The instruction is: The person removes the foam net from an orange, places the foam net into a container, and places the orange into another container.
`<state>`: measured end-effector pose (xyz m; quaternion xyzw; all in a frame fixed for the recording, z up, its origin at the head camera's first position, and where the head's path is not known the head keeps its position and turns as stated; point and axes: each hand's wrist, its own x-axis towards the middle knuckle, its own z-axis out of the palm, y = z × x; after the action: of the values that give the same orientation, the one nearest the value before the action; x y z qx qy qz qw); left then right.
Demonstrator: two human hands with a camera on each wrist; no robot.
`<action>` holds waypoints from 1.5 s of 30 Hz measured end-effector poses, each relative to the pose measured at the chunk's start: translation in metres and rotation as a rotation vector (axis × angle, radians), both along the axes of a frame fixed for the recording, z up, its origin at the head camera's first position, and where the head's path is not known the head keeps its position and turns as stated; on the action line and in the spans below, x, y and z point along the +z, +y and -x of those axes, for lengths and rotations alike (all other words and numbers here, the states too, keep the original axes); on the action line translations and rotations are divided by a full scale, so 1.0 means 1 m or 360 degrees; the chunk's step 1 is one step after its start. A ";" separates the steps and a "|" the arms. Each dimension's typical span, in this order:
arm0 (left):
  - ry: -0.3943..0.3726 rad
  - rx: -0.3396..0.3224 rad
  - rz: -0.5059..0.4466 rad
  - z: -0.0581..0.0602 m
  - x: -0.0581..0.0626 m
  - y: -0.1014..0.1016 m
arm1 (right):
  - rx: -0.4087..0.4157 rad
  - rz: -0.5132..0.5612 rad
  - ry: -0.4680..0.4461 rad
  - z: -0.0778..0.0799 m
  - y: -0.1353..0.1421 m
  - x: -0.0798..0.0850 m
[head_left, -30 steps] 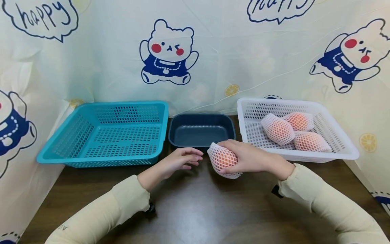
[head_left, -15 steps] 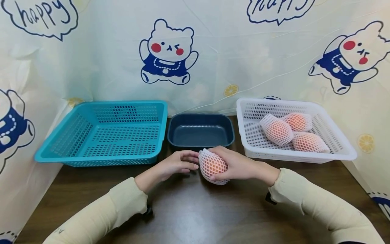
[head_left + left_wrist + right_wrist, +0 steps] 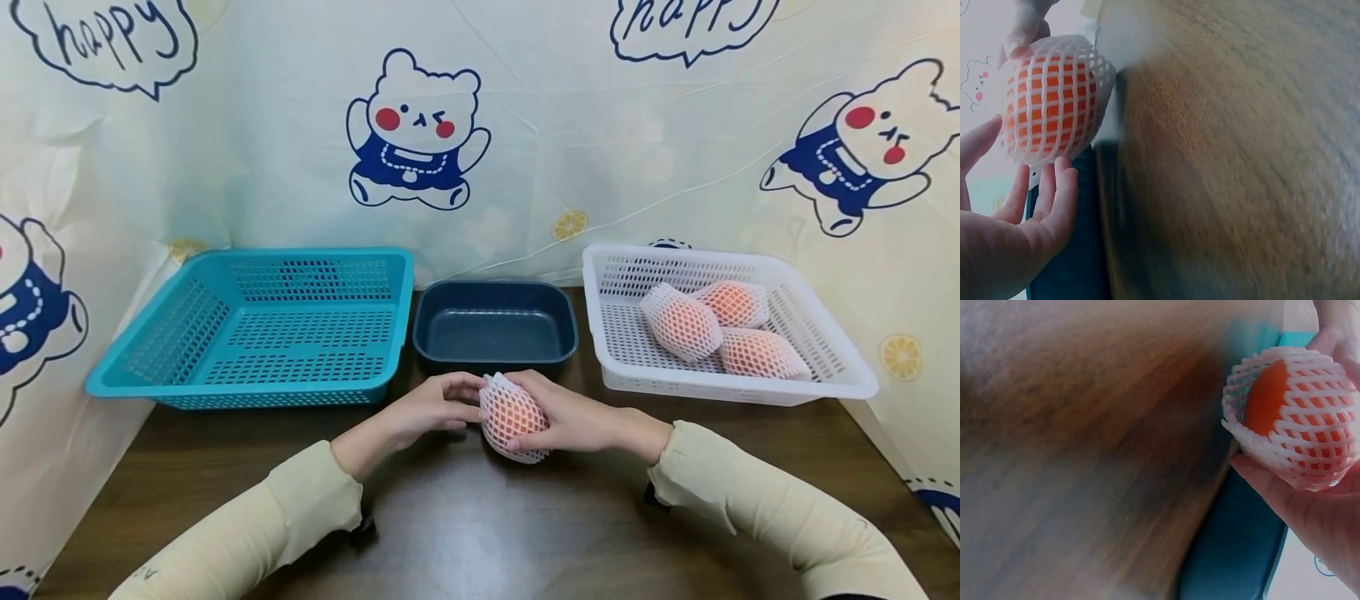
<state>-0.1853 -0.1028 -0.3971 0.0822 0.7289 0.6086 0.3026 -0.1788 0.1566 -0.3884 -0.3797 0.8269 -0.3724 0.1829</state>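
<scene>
My right hand [image 3: 573,412] grips an orange in a white foam net [image 3: 512,421], held over the table in front of the dark blue basin. Its thumb lies along the near side of the net. The left hand [image 3: 420,412] is at the other end of the orange, thumb and fingers spread apart. In the left wrist view the left fingertips [image 3: 1062,164] are right at the netting, and the thumb is close to its edge. Through the net's open end, the right wrist view shows bare orange skin [image 3: 1266,400].
A dark blue basin [image 3: 495,333] stands behind the hands. To its left is a teal slotted basket [image 3: 247,392]. On the right, a white basket [image 3: 750,387] holds three more netted oranges [image 3: 682,325]. A printed cloth [image 3: 525,167] hangs behind.
The right hand has carried the netted orange leftward and slightly nearer the body, up to the left hand's fingertips. The left hand has barely moved.
</scene>
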 end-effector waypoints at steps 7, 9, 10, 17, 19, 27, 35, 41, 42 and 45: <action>0.0008 0.0013 0.0006 -0.001 0.000 0.005 | -0.0010 0.0008 0.0006 0.000 0.001 -0.006; 0.0007 0.0028 0.0008 -0.002 0.000 0.007 | -0.0010 0.0006 -0.0010 -0.001 0.002 -0.006; 0.0006 0.0035 0.0011 -0.002 0.000 0.008 | -0.0010 0.0003 -0.0015 -0.001 0.002 -0.006; -0.0016 0.0078 0.0035 -0.003 0.001 0.013 | -0.0002 0.0004 -0.0057 0.001 0.007 0.000; -0.0011 0.0084 0.0035 -0.002 0.000 0.013 | -0.0018 0.0009 -0.0064 0.002 0.008 0.002; -0.0041 0.0110 0.0002 -0.003 -0.001 0.015 | -0.0068 0.0025 0.0021 0.005 0.012 0.006; -0.0068 0.0067 -0.0013 -0.003 -0.001 0.016 | -0.0118 0.0047 0.0039 0.007 0.017 0.009; -0.0036 0.0101 -0.0004 -0.004 -0.002 0.018 | -0.0145 0.0018 0.0155 0.007 0.016 0.009; -0.0026 0.0105 -0.0009 -0.005 -0.003 0.018 | -0.0154 0.0021 0.0160 0.007 0.016 0.009; -0.0005 0.0111 -0.0024 -0.005 -0.004 0.018 | -0.0170 0.0047 0.0177 0.006 0.016 0.009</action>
<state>-0.1801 -0.0850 -0.4013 0.0581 0.7263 0.6243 0.2817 -0.1844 0.1724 -0.3791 -0.3578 0.8493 -0.3721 0.1108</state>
